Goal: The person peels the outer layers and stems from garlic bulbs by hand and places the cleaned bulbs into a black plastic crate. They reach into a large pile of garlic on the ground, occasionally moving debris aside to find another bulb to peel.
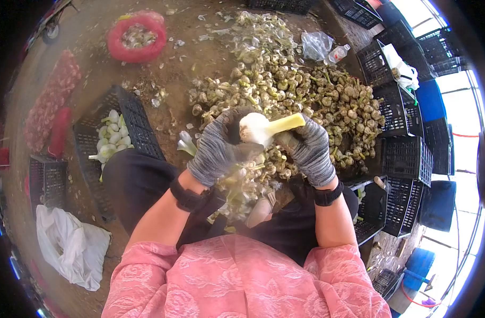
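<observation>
A white garlic bulb [256, 130] with a thick pale yellow-green stem is held between both hands, above a heap of garlic. My left hand [219, 146], in a grey knit glove, is wrapped round the bulb end. On the stem end, my gloved right hand [309, 147] is closed, fingers curled. Dark bands circle both wrists. Below lie loose papery skins [244, 193] between my legs. Just left of my left hand, a cut piece of garlic stem [186, 143] rests on the ground.
A big pile of unpeeled garlic [327, 100] spreads ahead and right. Cleaned white bulbs sit in a black crate [139, 124] at left. A red mesh bag [115, 40], a white sack [72, 249], a plastic bottle [338, 54] and stacked black crates [407, 159] stand around.
</observation>
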The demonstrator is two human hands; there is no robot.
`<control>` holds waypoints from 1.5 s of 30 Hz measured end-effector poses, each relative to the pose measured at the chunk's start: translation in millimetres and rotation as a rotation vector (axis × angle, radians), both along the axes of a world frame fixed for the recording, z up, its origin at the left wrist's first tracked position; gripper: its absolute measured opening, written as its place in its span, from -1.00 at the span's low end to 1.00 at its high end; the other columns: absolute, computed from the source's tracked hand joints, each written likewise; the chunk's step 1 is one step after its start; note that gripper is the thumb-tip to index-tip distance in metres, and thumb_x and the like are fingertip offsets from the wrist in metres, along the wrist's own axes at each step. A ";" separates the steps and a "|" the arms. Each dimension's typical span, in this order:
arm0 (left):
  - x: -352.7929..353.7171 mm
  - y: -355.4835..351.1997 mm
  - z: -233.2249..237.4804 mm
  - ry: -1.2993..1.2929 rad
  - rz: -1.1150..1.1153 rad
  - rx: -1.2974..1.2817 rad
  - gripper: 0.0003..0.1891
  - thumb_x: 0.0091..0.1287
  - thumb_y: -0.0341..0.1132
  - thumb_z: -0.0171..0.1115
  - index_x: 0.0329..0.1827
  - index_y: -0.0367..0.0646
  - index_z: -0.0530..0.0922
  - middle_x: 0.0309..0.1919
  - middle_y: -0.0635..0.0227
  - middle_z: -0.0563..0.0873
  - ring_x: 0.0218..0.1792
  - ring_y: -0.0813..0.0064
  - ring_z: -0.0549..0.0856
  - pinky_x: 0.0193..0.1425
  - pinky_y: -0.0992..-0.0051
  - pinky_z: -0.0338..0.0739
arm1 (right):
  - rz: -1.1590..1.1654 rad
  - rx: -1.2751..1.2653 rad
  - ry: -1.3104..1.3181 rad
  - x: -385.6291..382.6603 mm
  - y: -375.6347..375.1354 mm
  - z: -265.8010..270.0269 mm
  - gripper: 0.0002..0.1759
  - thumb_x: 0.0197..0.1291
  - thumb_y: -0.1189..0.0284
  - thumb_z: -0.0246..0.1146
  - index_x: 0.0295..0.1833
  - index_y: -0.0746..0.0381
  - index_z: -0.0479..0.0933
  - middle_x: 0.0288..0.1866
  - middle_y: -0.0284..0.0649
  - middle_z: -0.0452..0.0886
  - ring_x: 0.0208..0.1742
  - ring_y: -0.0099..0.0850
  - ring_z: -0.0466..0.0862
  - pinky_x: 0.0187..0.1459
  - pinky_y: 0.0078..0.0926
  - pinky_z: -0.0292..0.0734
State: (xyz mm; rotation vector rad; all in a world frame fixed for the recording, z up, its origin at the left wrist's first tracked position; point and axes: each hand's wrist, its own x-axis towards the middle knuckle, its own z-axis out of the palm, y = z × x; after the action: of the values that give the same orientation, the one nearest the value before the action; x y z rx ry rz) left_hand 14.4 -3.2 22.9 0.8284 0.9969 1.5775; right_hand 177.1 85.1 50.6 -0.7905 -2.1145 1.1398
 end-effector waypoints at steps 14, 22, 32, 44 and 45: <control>-7.9 6.4 -3.5 0.002 -0.180 -0.172 -0.43 0.01 -0.36 0.36 0.07 -0.25 0.29 -0.11 0.17 0.56 -0.19 0.38 0.62 -0.16 0.42 0.55 | -0.016 -0.467 0.280 -0.9 -7.3 -15.8 -0.72 0.11 0.50 0.17 -0.05 0.34 0.48 -0.17 -0.26 0.58 -0.17 -0.54 0.54 -0.08 -0.58 0.44; -11.9 4.6 -2.6 -0.167 0.002 -0.093 -0.54 0.17 -0.32 0.14 0.13 -0.23 0.28 -0.14 0.20 0.57 -0.26 0.38 0.64 -0.34 0.44 0.61 | 0.079 -0.905 0.413 -1.2 -10.6 -1.3 -0.75 0.13 0.44 0.14 -0.09 0.32 0.49 -0.20 -0.31 0.58 -0.19 -0.59 0.54 -0.12 -0.61 0.44; -15.8 3.3 -0.2 -0.002 -0.117 -0.033 -0.59 0.15 -0.41 0.17 0.09 -0.23 0.36 -0.07 0.27 0.56 -0.09 0.47 0.58 -0.05 0.48 0.52 | 0.105 -1.140 0.574 4.6 -7.7 -2.5 -0.76 0.09 0.50 0.11 -0.10 0.34 0.47 -0.21 -0.23 0.57 -0.25 -0.51 0.57 -0.17 -0.58 0.51; -10.4 -1.7 -29.3 -0.150 -0.375 0.086 -0.32 0.07 -0.02 0.26 0.16 -0.27 0.27 0.02 0.27 0.49 0.03 0.36 0.49 0.18 0.39 0.35 | 0.318 -1.491 0.997 10.8 -5.6 -3.0 -0.65 0.18 0.31 0.01 -0.03 0.34 0.39 -0.22 -0.13 0.54 -0.24 -0.33 0.53 -0.22 -0.42 0.46; -10.3 0.7 -27.5 -0.149 -0.376 0.085 -0.32 0.07 -0.02 0.26 0.16 -0.27 0.27 0.02 0.27 0.49 0.03 0.36 0.49 0.18 0.39 0.35 | 0.317 -1.491 0.998 10.0 -6.7 -3.4 -0.65 0.18 0.31 0.01 -0.03 0.34 0.39 -0.22 -0.13 0.54 -0.24 -0.33 0.53 -0.22 -0.42 0.46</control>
State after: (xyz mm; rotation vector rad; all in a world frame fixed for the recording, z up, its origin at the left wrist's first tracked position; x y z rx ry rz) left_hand 4.1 -2.5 -4.6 0.8849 0.6273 1.3404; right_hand 187.1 78.4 47.1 -0.2197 -0.3255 2.5477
